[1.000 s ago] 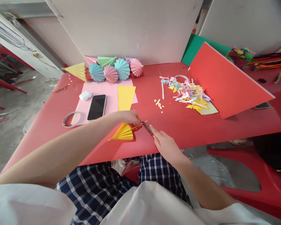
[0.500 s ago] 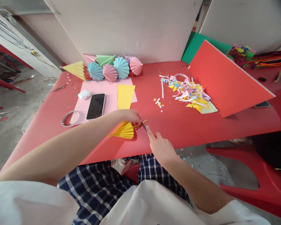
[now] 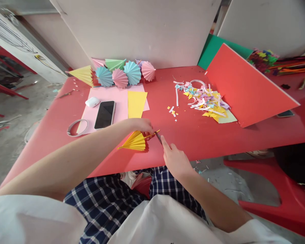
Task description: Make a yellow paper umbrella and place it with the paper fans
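My left hand is closed around a thin yellow stick that runs out from a pleated yellow paper umbrella. The umbrella lies folded on its side just under this hand, close to the table's front edge. From the lower right, my right hand grips what look like dark scissors, their handles hidden in the palm. The dark blades meet or nearly meet the stick near its end; whether they touch it cannot be made out.
On the red table lie a phone, a white earbud case, a tape roll, and yellow paper over pink sheets. Pleated paper umbrellas line the back. Paper scraps lie beside a leaning red board.
The tips of the dark scissors have drawn slightly right, and more of the tool shows ahead of my right hand. My left hand and the umbrella have hardly moved.
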A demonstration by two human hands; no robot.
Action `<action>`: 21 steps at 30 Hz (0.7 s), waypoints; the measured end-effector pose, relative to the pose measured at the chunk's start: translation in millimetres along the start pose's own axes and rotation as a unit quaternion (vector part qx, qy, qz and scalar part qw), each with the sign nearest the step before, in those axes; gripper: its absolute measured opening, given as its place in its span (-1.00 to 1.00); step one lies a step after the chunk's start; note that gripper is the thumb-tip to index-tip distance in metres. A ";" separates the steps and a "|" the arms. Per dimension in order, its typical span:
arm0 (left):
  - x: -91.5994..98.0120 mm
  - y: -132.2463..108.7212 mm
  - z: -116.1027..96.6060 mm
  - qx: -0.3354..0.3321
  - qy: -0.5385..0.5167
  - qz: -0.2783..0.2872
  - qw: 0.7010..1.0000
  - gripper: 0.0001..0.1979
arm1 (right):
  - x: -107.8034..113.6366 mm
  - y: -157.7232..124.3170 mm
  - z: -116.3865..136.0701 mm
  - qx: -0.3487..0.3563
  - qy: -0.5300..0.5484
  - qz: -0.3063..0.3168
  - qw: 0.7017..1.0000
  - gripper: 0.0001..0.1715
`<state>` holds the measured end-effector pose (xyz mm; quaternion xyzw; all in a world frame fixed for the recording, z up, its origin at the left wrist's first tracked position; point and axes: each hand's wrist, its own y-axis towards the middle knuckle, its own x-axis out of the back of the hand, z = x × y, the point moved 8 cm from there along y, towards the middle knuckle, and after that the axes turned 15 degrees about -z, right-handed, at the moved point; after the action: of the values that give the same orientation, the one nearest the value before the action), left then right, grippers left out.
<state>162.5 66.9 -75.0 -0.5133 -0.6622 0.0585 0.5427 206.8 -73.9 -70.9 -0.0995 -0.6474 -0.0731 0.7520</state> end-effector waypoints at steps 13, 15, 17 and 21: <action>22.8 -39.2 -34.6 -0.145 0.116 -0.140 0.973 -0.72 | 42.4 -2.8 -44.1 -0.133 0.389 -0.200 0.890 -0.43; 25.9 -52.1 -44.4 -0.159 0.130 -0.155 0.966 -0.73 | 43.0 -1.6 -53.8 -0.184 0.464 -0.214 0.840 -0.52; 27.0 -61.9 -52.2 -0.162 0.135 -0.167 0.963 -0.74 | 39.8 2.8 -54.3 -0.225 0.532 -0.195 0.792 -0.59; 24.2 -70.9 -60.3 -0.152 0.148 -0.188 0.959 -0.76 | 44.7 14.0 -41.5 -0.231 0.605 -0.192 0.737 -0.67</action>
<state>168.6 22.9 10.2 -0.4586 -0.6604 -0.2224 0.5514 256.6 -69.6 -33.4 -0.0787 -0.0242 -0.4079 0.9093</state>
